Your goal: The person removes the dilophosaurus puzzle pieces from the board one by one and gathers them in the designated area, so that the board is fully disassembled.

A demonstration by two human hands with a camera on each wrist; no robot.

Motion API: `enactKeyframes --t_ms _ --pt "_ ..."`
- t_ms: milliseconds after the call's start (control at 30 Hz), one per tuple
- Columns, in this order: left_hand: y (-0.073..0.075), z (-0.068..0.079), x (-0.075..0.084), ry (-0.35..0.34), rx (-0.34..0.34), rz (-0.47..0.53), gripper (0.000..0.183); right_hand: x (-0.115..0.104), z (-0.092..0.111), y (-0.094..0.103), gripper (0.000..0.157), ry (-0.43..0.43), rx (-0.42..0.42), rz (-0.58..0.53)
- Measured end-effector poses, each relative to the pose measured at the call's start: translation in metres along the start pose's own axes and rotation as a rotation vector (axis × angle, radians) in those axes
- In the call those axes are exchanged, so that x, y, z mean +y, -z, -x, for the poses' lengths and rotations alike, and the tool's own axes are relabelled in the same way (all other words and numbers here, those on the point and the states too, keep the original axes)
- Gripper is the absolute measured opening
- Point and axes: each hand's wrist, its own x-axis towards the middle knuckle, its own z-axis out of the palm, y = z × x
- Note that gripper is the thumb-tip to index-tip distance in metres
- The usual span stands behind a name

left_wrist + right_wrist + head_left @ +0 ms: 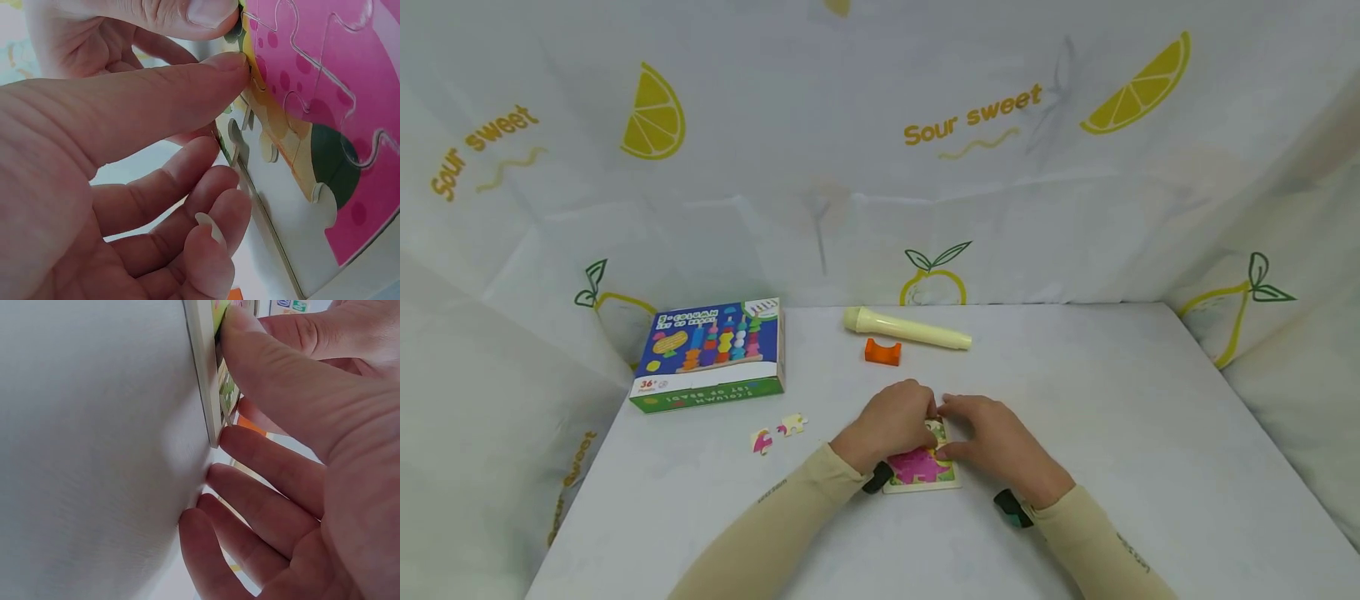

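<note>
A jigsaw puzzle (921, 468) with a pink figure lies on the table in a shallow light-framed tray (925, 490). Over its far left part, my left hand (891, 421) bends its fingers and pinches a puzzle piece (226, 151), mostly hidden by the fingers. In the left wrist view, bare tray floor (269, 200) shows beside the joined pieces. My right hand (992, 442) is at the tray's right side. Its thumb (250, 337) touches the puzzle, while the other fingers (250, 500) lie spread by the tray's corner, close to the table.
Two loose puzzle pieces, one pink (762, 441) and one mostly cream (792, 425), lie left of the hands. A bead-toy box (707, 354) stands at the back left. Behind the hands are an orange block (882, 352) and a pale yellow microphone-shaped stick (910, 328).
</note>
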Motion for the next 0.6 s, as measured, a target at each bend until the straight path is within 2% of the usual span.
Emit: enactKeyframes --t_ms 333,467,600 --pt "0.0014 -0.0006 -0.0017 0.014 -0.006 0.038 0.027 -0.0006 -0.0021 -0.0017 0.059 -0.025 -0.012 -0.013" --pt "0.0014 -0.0013 -0.0041 0.006 -0.009 0.077 0.021 -0.0005 -0.0026 -0.0020 0.060 -0.034 -0.018 -0.018" --pt "0.0026 -0.0012 -0.0055 0.009 -0.011 0.162 0.008 -0.0006 -0.0022 -0.0016 0.061 -0.049 -0.023 -0.016"
